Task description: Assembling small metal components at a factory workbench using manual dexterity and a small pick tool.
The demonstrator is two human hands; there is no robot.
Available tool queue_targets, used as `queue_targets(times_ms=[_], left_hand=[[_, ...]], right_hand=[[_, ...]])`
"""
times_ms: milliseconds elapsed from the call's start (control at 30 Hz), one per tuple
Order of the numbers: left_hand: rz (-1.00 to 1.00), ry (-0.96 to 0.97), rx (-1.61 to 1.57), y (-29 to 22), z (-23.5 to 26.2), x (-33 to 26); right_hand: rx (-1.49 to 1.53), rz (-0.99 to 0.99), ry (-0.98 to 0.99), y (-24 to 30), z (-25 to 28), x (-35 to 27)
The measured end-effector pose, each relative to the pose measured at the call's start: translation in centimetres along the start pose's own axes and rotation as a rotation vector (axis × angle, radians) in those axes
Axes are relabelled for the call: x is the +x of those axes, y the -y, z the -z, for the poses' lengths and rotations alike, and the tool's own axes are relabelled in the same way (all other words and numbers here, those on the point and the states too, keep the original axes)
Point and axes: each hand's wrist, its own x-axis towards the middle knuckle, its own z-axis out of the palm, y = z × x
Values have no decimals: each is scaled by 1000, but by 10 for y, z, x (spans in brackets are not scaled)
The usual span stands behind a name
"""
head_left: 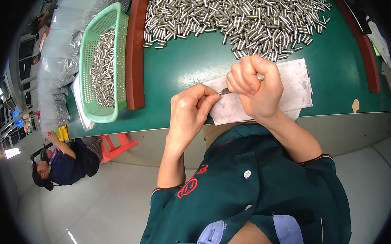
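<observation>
Over a smudged white cloth (295,89) at the table's near edge, both my hands work close together. My left hand (188,107) is closed, thumb and forefinger pinching a small metal cylinder (219,93) whose end just shows. A fist is made by my right hand (256,84) around a slim tool with a flat metal tip (225,91). That tip points left and meets the cylinder or lies right beside it. The fingers cover the tool's handle, so its kind cannot be made out. Beyond the hands spreads a large pile of short shiny metal cylinders (243,15).
Dark red rails (134,55) border the green tabletop (180,64) on both sides. Outside the left rail stands a green plastic basket (120,77) holding more cylinders, beside several clear bags of parts (53,62). At the lower left, another person (70,160) sits near a red stool (118,147).
</observation>
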Motion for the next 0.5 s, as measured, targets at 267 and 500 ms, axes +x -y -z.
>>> queue_targets(times_ms=[267,500], left_hand=[[-19,3,1,0,0,1],[-25,-1,16,1,-1,0]], right_hand=[[8,-6,20,1,0,0],[-5,-5,25,0,0,0]])
